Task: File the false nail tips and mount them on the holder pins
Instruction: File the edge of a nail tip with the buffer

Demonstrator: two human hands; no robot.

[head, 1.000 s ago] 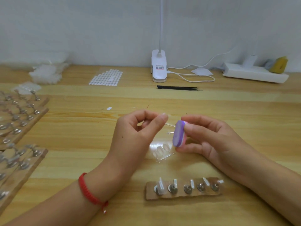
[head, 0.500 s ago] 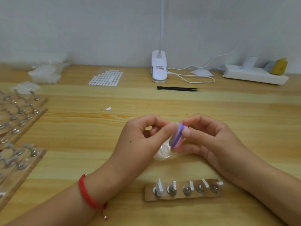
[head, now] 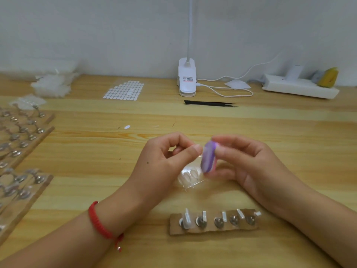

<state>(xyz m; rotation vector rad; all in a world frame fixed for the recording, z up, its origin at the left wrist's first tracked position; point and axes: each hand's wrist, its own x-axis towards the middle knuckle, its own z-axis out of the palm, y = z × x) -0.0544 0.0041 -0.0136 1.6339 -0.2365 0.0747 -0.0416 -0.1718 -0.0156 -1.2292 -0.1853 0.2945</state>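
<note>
Two hands together again: right hand [head: 251, 167] grips the purple-and-pink oval nail file [head: 208, 156], back against left hand's [head: 166, 163] pinch, presumably a clear false nail tip; still filing.

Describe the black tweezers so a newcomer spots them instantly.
On the wooden table, find the white lamp base at the back wall. Right in front of it lie the black tweezers, tips pointing right. The cable beside them is white; they alone are thin and black.

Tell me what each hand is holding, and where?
The right hand grips the purple file, fingers at its top, thumb at its bottom. The left hand pinches something tiny, likely a nail tip.
</note>
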